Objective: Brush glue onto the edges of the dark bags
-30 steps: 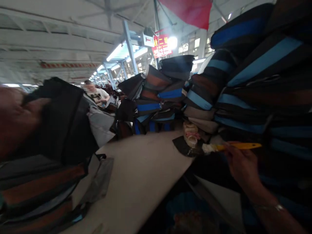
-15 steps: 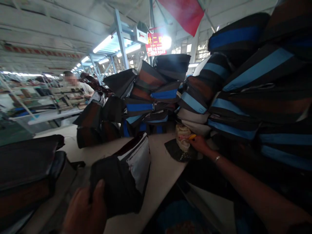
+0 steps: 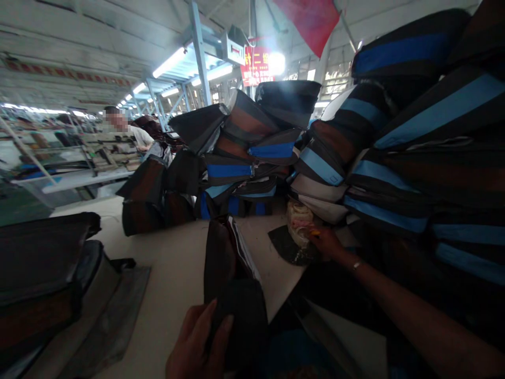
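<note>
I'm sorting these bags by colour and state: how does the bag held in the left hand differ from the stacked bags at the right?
The held bag looks plain dark, with a pale lining showing at its edge; the stacked bags carry blue and brown stripes. The held bag stands upright, gripped by the left hand; the stacked ones lie flat, piled high. Both look like the same soft fabric.

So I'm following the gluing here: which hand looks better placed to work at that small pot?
Probably the right hand: it holds the yellow brush at the pot, while the left hand grips the dark bag.
</note>
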The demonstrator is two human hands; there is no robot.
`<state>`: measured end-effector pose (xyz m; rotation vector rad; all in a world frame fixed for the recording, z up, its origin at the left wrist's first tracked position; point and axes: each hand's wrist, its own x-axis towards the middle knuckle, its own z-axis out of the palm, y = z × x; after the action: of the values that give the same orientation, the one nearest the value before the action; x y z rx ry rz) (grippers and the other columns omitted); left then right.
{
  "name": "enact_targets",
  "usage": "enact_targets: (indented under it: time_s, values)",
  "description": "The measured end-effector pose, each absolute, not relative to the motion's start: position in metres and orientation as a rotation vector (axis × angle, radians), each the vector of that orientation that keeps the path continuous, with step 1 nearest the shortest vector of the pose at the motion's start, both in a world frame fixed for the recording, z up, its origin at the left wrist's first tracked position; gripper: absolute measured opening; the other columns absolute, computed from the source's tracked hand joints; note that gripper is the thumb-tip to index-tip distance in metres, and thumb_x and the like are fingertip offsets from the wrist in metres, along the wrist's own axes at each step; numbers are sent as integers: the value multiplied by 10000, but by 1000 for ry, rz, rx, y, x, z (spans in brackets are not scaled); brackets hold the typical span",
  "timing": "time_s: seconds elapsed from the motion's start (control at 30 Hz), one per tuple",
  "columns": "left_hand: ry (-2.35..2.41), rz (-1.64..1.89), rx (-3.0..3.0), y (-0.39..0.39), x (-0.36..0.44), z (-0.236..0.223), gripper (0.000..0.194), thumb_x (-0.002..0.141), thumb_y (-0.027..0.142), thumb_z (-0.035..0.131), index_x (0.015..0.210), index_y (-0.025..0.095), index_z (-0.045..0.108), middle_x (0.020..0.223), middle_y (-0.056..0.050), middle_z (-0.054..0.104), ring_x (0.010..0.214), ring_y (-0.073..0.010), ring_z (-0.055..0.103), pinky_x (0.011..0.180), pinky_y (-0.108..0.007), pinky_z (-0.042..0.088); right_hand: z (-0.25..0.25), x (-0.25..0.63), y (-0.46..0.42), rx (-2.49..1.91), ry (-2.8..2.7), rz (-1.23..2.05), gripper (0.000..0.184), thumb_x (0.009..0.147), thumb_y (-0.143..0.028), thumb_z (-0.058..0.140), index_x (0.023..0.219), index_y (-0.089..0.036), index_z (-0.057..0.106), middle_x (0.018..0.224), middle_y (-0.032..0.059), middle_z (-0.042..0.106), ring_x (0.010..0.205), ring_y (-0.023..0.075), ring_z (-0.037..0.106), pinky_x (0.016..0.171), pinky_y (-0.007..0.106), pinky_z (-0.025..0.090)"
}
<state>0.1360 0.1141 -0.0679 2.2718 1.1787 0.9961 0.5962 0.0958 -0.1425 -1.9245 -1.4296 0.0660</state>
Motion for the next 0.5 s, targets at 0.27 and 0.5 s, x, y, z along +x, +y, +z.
enact_targets:
  time_s: [0.27,0.5]
  values:
    - [1140,1114,2184,110,165,-40,297,928,458,564,1068,248,719,1003,-32,684,879,-197,700,782,-281,598,-148,590,70,-1922,-1189,-31,267,983,-388,602,1001,-135,687,1008,62,718,950,192,682,905,407,556]
    - [1113,1181,2077,108,189,-33,386,898,487,580,1103,202,740,1027,-68,712,959,-229,709,861,-334,604,-124,572,71,-1991,-841,-85,436,918,-382,668,576,-162,511,458,-83,400,419,79,407,476,219,394]
